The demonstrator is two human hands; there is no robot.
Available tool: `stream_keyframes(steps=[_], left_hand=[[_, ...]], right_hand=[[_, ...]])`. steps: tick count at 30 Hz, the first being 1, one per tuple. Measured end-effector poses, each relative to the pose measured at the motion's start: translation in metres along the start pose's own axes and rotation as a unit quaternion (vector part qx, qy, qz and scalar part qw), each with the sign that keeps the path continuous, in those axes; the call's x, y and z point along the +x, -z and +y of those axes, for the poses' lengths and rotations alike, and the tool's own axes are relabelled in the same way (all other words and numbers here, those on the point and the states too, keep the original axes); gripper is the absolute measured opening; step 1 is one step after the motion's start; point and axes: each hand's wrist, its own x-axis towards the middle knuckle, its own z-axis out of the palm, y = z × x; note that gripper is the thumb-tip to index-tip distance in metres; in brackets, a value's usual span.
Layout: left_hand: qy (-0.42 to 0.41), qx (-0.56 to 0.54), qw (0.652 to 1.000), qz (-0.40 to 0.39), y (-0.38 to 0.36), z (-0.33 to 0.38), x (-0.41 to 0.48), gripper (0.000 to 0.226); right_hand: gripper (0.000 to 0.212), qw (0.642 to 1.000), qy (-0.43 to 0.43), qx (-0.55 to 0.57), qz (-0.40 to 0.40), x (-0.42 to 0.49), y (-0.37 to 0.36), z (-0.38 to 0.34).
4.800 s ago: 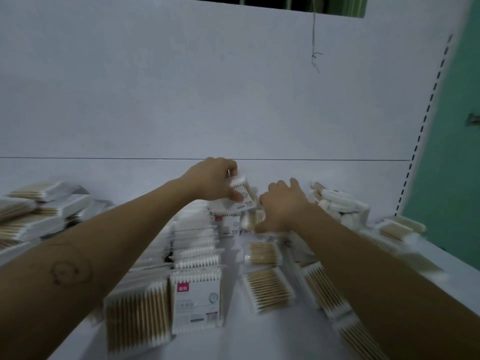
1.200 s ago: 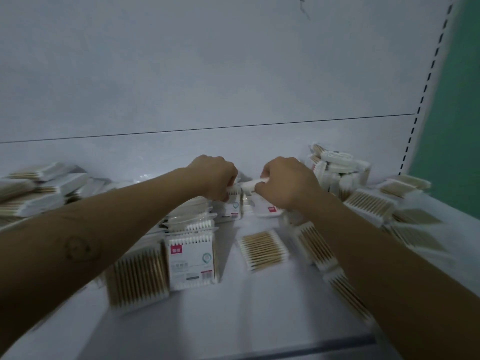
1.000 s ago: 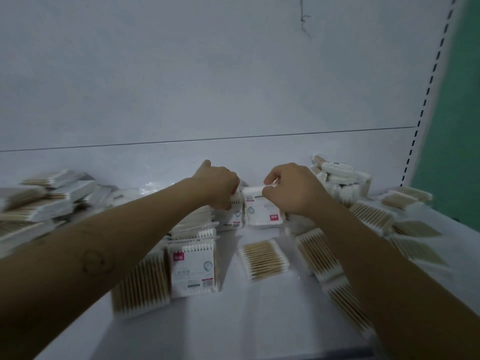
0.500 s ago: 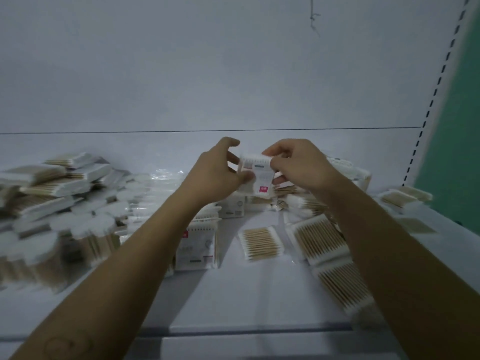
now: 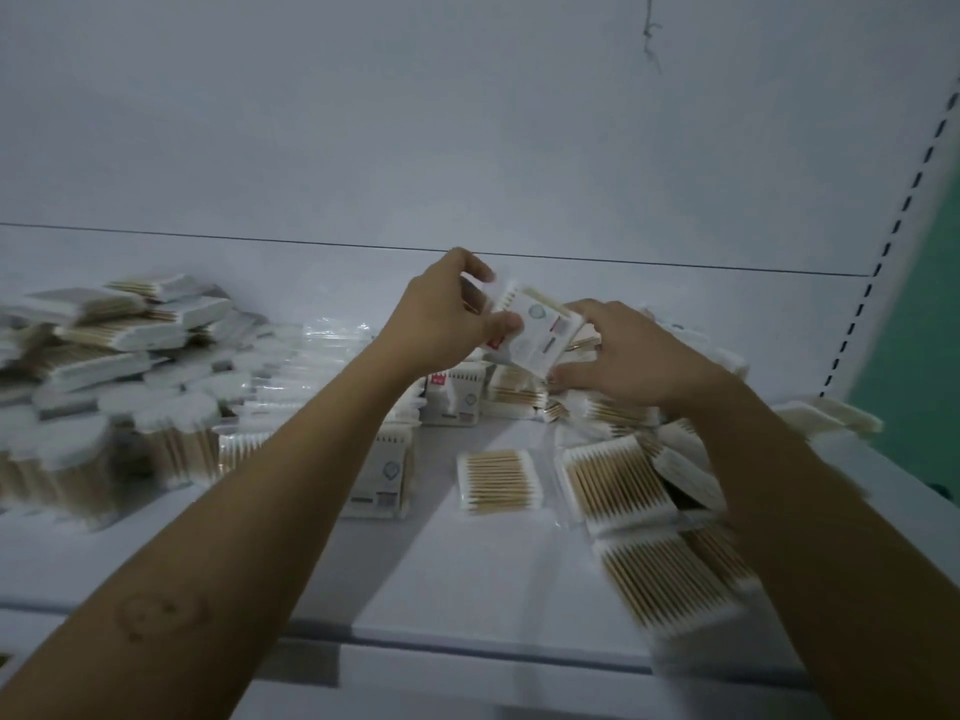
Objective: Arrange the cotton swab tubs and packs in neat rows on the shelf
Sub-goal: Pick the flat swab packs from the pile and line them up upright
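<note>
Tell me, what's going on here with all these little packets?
A person is sorting cotton swab packs on a white shelf. The left hand and the right hand together hold one labelled pack above the shelf, fingers pinching its edges. Below it, a few upright packs form a row. Loose packs lie flat to the right, and a jumbled heap sits at the left, so much remains unsorted.

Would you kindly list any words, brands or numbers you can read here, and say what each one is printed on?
Held pack, between the left hand and right hand: red tag, grey print, too blurred to read.
Rear upright pack: red tag, unreadable.
Front upright pack: print too small to read.
Nothing legible anywhere.
</note>
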Motion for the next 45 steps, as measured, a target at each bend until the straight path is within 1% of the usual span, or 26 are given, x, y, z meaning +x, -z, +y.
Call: stream_keyframes(steps=[1, 2, 3, 4, 6, 9, 11, 14, 17, 19, 22, 24, 25, 26, 28, 30, 32, 33, 34, 35, 37, 39, 40, 42, 44, 45], left_hand=[[-0.017, 0.057, 0.998, -0.022, 0.001, 0.002, 0.002, 0.039], [-0.033, 0.11, 0.992, -0.05, 0.003, 0.004, 0.004, 0.035], [-0.044, 0.157, 0.983, -0.08, 0.004, 0.005, 0.005, 0.033], [-0.049, 0.2, 0.973, -0.107, 0.005, 0.004, 0.007, 0.032], [-0.057, 0.277, 0.949, -0.137, 0.003, -0.001, 0.008, 0.033], [-0.072, 0.366, 0.915, -0.157, -0.005, -0.011, 0.009, 0.034], [-0.081, 0.428, 0.883, -0.177, -0.011, -0.019, 0.009, 0.035], [-0.105, 0.521, 0.828, -0.179, -0.017, -0.026, 0.015, 0.032], [-0.131, 0.588, 0.784, -0.148, -0.017, -0.026, 0.017, 0.034], [-0.141, 0.608, 0.77, -0.135, -0.02, -0.025, 0.015, 0.034], [-0.131, 0.602, 0.778, -0.125, -0.027, -0.029, 0.012, 0.031], [-0.107, 0.593, 0.789, -0.123, -0.028, -0.031, 0.009, 0.036], [-0.089, 0.584, 0.797, -0.125, -0.028, -0.032, 0.007, 0.042], [-0.076, 0.573, 0.806, -0.126, -0.026, -0.031, 0.004, 0.049], [-0.073, 0.538, 0.832, -0.114, -0.02, -0.025, -0.007, 0.059], [-0.074, 0.462, 0.879, -0.093, -0.011, -0.016, -0.023, 0.055], [-0.058, 0.33, 0.938, -0.094, -0.002, -0.011, -0.039, 0.042], [-0.051, 0.263, 0.958, -0.1, 0.001, -0.01, -0.046, 0.037], [-0.05, 0.215, 0.97, -0.101, 0.002, -0.01, -0.051, 0.034], [-0.051, 0.191, 0.976, -0.094, -0.001, -0.011, -0.055, 0.035], [-0.044, 0.154, 0.986, -0.05, -0.012, -0.016, -0.056, 0.044], [-0.041, 0.12, 0.991, 0.03, -0.025, -0.017, -0.053, 0.054], [-0.051, 0.126, 0.988, 0.073, -0.031, -0.019, -0.052, 0.057], [-0.098, 0.209, 0.963, 0.136, -0.038, -0.02, -0.052, 0.057], [-0.15, 0.293, 0.928, 0.173, -0.039, -0.022, -0.051, 0.053], [-0.166, 0.315, 0.916, 0.182, -0.039, -0.022, -0.051, 0.05]], right_hand=[[0.078, 0.999, 0.003, -0.043, -0.012, 0.0, 0.001, 0.002], [0.081, 0.996, 0.009, -0.083, -0.011, 0.0, 0.0, 0.005], [0.08, 0.993, 0.02, -0.119, -0.001, -0.001, -0.001, 0.006], [0.075, 0.989, 0.04, -0.142, 0.015, -0.002, -0.003, 0.006], [0.063, 0.985, 0.079, -0.152, 0.029, -0.01, -0.013, 0.003], [0.046, 0.976, 0.12, -0.18, 0.011, -0.017, -0.024, 0.002], [0.037, 0.972, 0.145, -0.184, 0.0, -0.018, -0.027, 0.0], [0.035, 0.966, 0.19, -0.175, -0.011, -0.017, -0.027, -0.008], [0.039, 0.961, 0.218, -0.149, -0.08, -0.014, -0.029, -0.025], [0.046, 0.958, 0.22, -0.119, -0.137, -0.013, -0.036, -0.032], [0.068, 0.94, 0.212, -0.162, -0.215, -0.012, -0.049, -0.032], [0.08, 0.932, 0.2, -0.183, -0.239, -0.01, -0.056, -0.03], [0.08, 0.931, 0.201, -0.187, -0.239, -0.009, -0.06, -0.029], [0.076, 0.932, 0.204, -0.191, -0.228, -0.008, -0.062, -0.028], [0.055, 0.941, 0.222, -0.183, -0.178, -0.003, -0.062, -0.027], [0.03, 0.957, 0.23, -0.124, -0.127, -0.002, -0.057, -0.025], [0.016, 0.972, 0.215, -0.03, -0.086, -0.005, -0.055, -0.019], [0.014, 0.977, 0.202, 0.012, -0.067, -0.007, -0.056, -0.015], [0.017, 0.979, 0.187, 0.054, -0.055, -0.009, -0.056, -0.011], [0.023, 0.979, 0.171, 0.102, -0.054, -0.01, -0.056, -0.008], [0.027, 0.962, 0.146, 0.222, -0.053, -0.014, -0.054, -0.006], [0.025, 0.939, 0.125, 0.319, -0.029, -0.018, -0.049, -0.006], [0.025, 0.929, 0.112, 0.351, -0.02, -0.02, -0.047, -0.006], [0.024, 0.917, 0.099, 0.386, -0.016, -0.023, -0.044, -0.004], [0.021, 0.916, 0.101, 0.387, -0.019, -0.023, -0.043, -0.001], [0.021, 0.915, 0.104, 0.388, -0.02, -0.022, -0.042, 0.0]])
